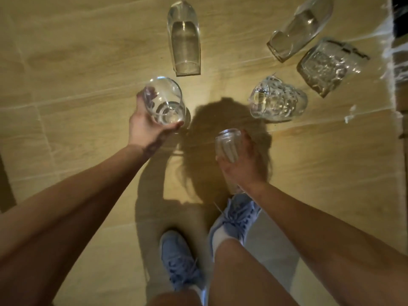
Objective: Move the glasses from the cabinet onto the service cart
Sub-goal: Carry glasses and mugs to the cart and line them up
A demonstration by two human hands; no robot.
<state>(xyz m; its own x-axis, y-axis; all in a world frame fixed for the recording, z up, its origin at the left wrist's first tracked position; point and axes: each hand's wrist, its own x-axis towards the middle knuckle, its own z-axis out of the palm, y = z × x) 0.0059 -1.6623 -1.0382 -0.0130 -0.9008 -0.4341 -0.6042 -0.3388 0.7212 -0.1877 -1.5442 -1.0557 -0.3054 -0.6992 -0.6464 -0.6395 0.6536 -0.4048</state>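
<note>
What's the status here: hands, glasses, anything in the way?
Left hand holds round glass. Right hand holds ribbed glass. Four more glasses ahead, nearest. Path clear.

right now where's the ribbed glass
In the head view, the ribbed glass is in the right hand, right of centre, just below the dimpled mug and above the blue shoe.

The floor (pixel 72 62) was laid in long wood-look planks of warm yellow-tan with pale joints, lit from above so that a dark shadow (pixel 212 138) fell across its middle, while a dark edge (pixel 5 180) cut in at the left and blurred dark furniture (pixel 400 21) stood along the right.
</note>
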